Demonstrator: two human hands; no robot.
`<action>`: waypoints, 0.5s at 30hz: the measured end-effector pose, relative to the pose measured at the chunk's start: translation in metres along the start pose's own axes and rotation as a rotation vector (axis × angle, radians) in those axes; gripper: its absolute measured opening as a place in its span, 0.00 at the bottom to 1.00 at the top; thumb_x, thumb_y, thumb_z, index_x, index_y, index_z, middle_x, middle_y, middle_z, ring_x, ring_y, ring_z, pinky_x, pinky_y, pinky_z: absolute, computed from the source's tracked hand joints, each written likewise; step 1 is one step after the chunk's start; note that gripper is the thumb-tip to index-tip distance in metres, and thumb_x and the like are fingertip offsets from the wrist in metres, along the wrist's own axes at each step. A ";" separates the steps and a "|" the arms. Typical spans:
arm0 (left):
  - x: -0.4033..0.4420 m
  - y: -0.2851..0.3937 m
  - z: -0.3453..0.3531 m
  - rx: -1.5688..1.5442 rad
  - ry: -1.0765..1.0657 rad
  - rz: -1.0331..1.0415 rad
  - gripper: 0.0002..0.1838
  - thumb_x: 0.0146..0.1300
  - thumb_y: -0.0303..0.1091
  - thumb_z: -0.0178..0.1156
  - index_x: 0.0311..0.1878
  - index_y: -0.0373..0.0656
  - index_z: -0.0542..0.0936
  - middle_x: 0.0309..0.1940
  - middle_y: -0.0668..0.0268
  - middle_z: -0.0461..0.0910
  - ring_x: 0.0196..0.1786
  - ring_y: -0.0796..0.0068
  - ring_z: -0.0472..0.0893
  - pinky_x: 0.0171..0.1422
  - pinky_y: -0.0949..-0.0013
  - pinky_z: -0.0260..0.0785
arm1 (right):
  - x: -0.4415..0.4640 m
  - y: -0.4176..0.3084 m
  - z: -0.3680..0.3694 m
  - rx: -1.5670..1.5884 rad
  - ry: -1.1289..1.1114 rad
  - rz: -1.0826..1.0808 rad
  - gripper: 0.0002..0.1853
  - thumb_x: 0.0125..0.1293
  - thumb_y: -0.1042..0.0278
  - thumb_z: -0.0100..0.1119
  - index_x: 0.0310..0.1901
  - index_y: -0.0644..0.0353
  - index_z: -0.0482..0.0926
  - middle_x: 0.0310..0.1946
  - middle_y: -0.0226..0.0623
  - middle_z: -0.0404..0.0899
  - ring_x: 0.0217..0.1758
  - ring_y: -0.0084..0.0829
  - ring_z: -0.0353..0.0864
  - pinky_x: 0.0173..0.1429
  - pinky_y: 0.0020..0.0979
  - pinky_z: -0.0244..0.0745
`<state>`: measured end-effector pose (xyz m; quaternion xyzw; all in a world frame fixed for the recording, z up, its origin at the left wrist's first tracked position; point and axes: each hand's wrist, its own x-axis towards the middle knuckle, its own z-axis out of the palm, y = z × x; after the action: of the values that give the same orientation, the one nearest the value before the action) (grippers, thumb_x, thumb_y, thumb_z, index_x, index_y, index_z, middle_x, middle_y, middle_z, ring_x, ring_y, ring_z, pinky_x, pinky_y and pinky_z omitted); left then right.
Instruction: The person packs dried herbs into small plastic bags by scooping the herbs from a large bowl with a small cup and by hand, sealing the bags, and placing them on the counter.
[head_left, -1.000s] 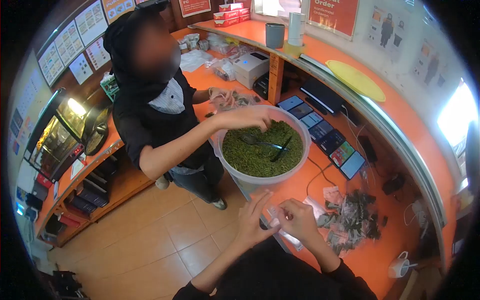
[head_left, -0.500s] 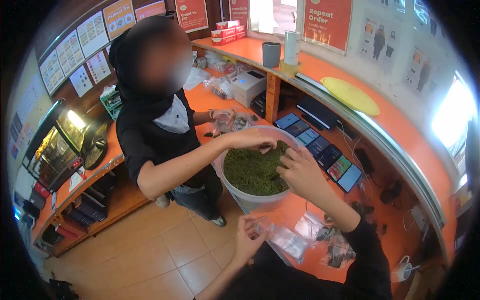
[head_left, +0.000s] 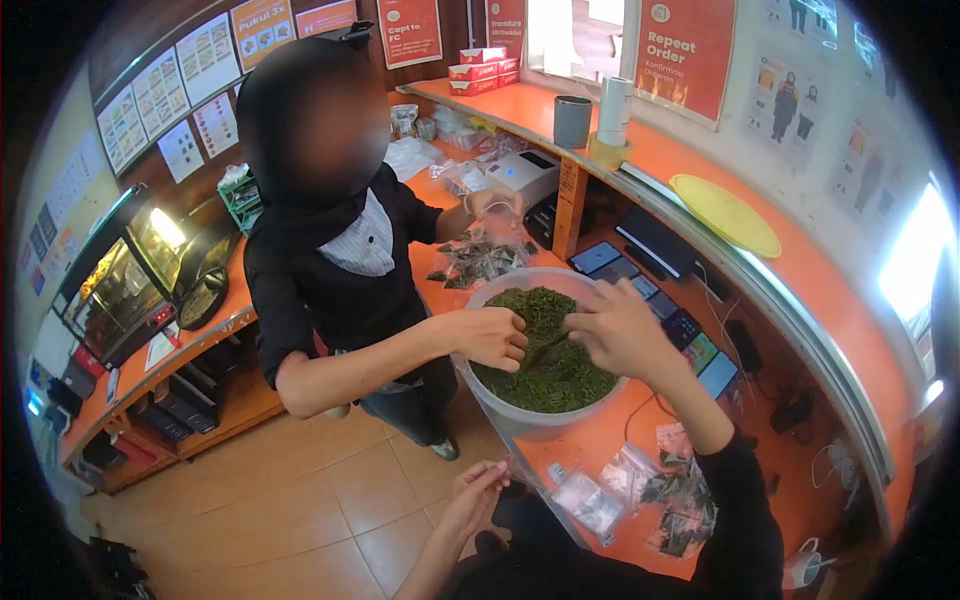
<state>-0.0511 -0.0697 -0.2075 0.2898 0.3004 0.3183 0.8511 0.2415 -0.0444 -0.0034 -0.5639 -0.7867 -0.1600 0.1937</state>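
A translucent white tub (head_left: 548,425) full of dark green chopped leaves (head_left: 560,388) stands on the orange counter. My right hand (head_left: 625,330) is over its right side, fingers bent down at the leaves; a dark, narrow shape shows near the fingertips, too unclear to name. Low in the view, my left hand (head_left: 474,500) pinches a small clear plastic bag (head_left: 515,468) beside the counter edge. A co-worker's hand (head_left: 492,338) is closed over the tub's left side. Their other hand (head_left: 497,205) holds a clear bag above a pile of filled bags (head_left: 482,258).
Near me on the counter lie a stack of clear bags (head_left: 588,503) and several filled bags (head_left: 686,515). Phones (head_left: 718,372) line the shelf right of the tub. The co-worker (head_left: 350,240) stands across the counter corner. A yellow tray (head_left: 725,215) lies on the upper ledge.
The co-worker's hand in the tub has drawn left and closed. Their other hand has risen with a bag. My left hand has moved slightly down and left, and the view has shifted.
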 end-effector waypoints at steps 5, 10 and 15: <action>-0.002 0.002 -0.003 0.129 -0.008 0.087 0.05 0.67 0.29 0.67 0.39 0.37 0.83 0.40 0.64 0.83 0.42 0.77 0.80 0.49 0.75 0.70 | -0.007 -0.002 0.041 0.047 -0.093 0.068 0.05 0.56 0.64 0.65 0.34 0.52 0.86 0.32 0.29 0.80 0.44 0.35 0.74 0.52 0.40 0.63; -0.017 0.020 0.011 0.287 0.133 0.200 0.06 0.63 0.27 0.69 0.41 0.40 0.82 0.60 0.55 0.79 0.56 0.71 0.80 0.58 0.68 0.72 | -0.019 0.004 0.038 0.162 -0.227 0.124 0.06 0.58 0.62 0.62 0.33 0.50 0.86 0.30 0.29 0.82 0.43 0.33 0.74 0.51 0.39 0.62; -0.017 0.049 0.035 0.404 0.235 0.661 0.23 0.58 0.22 0.71 0.56 0.38 0.74 0.59 0.57 0.78 0.49 0.78 0.81 0.51 0.76 0.72 | -0.019 0.005 0.036 0.202 -0.278 0.270 0.06 0.56 0.62 0.59 0.28 0.47 0.85 0.27 0.25 0.82 0.41 0.31 0.75 0.52 0.37 0.60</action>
<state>-0.0555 -0.0618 -0.1459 0.4938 0.3426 0.5405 0.5888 0.2470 -0.0421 -0.0438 -0.6585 -0.7352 0.0263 0.1585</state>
